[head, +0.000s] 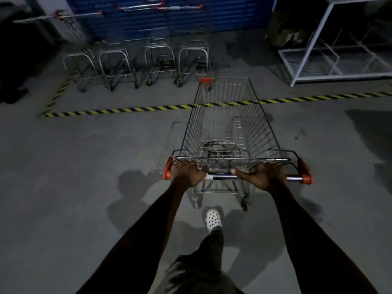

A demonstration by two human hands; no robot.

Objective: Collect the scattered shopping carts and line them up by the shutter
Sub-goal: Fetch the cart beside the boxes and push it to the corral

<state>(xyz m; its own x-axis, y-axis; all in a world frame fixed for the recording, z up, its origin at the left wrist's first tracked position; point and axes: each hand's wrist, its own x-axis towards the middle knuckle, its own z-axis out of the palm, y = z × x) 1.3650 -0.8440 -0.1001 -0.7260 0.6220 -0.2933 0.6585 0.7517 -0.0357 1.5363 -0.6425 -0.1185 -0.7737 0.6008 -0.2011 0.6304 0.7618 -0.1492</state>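
On the near side of the yellow-and-black striped floor line point(118, 111), a white perforated clog point(213, 220) was seen set forward beneath the chrome push bar with red plastic ends point(224, 177). That bar was clasped by the left hand point(186, 174) near its left end and by the right hand point(262, 176) towards its right end, fingers curled over the top in both cases. The empty silver wire shopping cart point(261, 128) was found lying across the line, its handle on the near side and its red-cornered nose just beyond. Past the line, a row of parked metal carts point(159, 60) was ranged against the blue ribbed shutter point(233, 18). A collision was judged possible: the nose lay near the rightmost parked cart, so a slight leftward drift would cause its frame or wheels to be clipped, while uneven pressure from the hands would leave the cart crooked in the row. The cart's long axis was judged to run from handle to nose almost square to the line, leaning a little leftward, with the nose pointed at the shutter, to the right of the row.
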